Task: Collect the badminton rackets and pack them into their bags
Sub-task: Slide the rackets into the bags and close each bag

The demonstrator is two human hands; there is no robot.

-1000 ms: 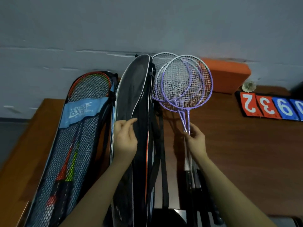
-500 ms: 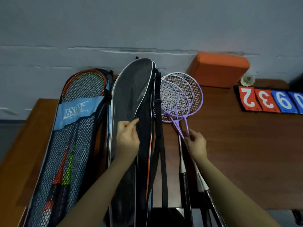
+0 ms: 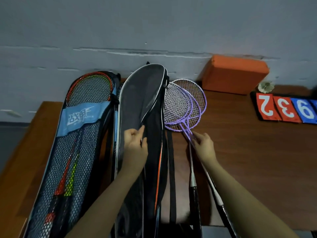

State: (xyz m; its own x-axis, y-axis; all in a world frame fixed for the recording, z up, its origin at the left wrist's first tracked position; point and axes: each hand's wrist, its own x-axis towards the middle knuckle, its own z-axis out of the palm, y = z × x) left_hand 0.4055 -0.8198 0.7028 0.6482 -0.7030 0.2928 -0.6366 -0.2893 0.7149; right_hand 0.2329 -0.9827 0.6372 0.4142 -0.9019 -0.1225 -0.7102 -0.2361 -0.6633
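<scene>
A black racket bag (image 3: pixel 137 103) lies lengthwise on the wooden table (image 3: pixel 257 160), its top flap partly open. My left hand (image 3: pixel 135 145) pinches the flap's edge near the zip. Just right of the bag lie purple rackets (image 3: pixel 185 107), heads stacked flat on the table beside the bag's strap. My right hand (image 3: pixel 204 146) holds their shafts just below the heads. A blue mesh bag (image 3: pixel 75 152) at the left holds a red racket and a yellow-green one.
An orange block (image 3: pixel 235 74) leans against the grey wall at the back right. A shuttlecock (image 3: pixel 265 86) sits beside it, above numbered score cards (image 3: pixel 288 109). Black straps (image 3: pixel 171 177) run down between bag and rackets.
The purple rackets have come down from a raised position to lie flat beside the black bag. My right hand followed them down. My left hand kept its hold on the flap.
</scene>
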